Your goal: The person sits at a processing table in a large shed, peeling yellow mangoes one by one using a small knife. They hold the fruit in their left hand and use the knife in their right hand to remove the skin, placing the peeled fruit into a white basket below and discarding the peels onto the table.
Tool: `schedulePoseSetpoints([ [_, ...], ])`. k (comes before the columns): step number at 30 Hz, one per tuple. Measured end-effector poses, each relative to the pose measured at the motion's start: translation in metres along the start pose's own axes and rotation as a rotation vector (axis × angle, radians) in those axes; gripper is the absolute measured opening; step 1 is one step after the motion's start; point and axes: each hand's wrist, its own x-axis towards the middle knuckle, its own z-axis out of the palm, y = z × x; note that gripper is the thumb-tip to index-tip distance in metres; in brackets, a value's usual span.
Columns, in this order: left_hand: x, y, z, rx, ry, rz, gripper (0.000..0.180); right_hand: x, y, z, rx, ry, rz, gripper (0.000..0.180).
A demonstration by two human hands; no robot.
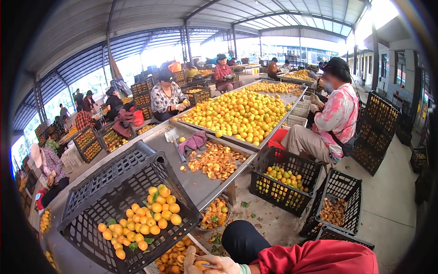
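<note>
At the bottom edge, my left hand [190,261], in a pale glove, is closed around a round orange fruit [200,265]. My right hand [229,265], also gloved and coming out of a red sleeve, is closed on a small knife-like tool [211,266] with a metallic part and some red. The tool lies against the fruit; its exact kind cannot be made out. Both hands are partly cut off by the frame. Just left of them, more orange fruit [175,256] fills a container below. A tilted black crate [182,192] rests on the metal table, holding whole orange fruit with green leaves.
Cut fruit pieces [214,160] and a purple cloth [192,142] lie on the metal table [159,137], beyond it a large fruit pile [242,112]. Black crates [285,201] stand on the right-hand floor. A co-worker [335,114] sits at right, another [166,96] across the table.
</note>
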Motion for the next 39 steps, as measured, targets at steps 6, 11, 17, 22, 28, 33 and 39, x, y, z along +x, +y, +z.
schedulePoseSetpoints([
  [6, 0.006, -0.017, 0.006, 0.25, 0.098, 0.172, 0.031, 0.019, 0.023, -0.018, -0.859, 0.016, -0.199, 0.042],
  [11, 0.008, -0.037, -0.025, -1.289, 0.008, -0.572, 0.047, 0.038, -0.029, -0.02, 0.571, 0.006, 0.647, 0.051],
  [17, 0.003, -0.035, -0.055, -0.75, -0.152, -0.742, 0.046, 0.048, -0.031, -0.009, 0.182, -0.159, 0.559, 0.059],
  [22, 0.004, -0.032, -0.045, -0.821, -0.011, -0.812, 0.036, 0.06, -0.007, -0.007, -0.067, -0.015, 0.299, 0.036],
  [28, 0.002, -0.032, -0.037, -0.828, -0.043, -0.789, 0.038, 0.079, -0.052, 0.011, 0.252, 0.084, -0.067, 0.021],
  [33, 0.001, -0.016, -0.026, -0.674, -0.058, -0.731, 0.041, 0.087, -0.048, 0.014, 0.426, 0.131, -0.071, 0.029],
  [39, -0.003, -0.013, -0.014, -0.487, -0.031, -0.638, 0.042, 0.078, -0.033, 0.008, 0.21, 0.177, -0.188, 0.027],
])
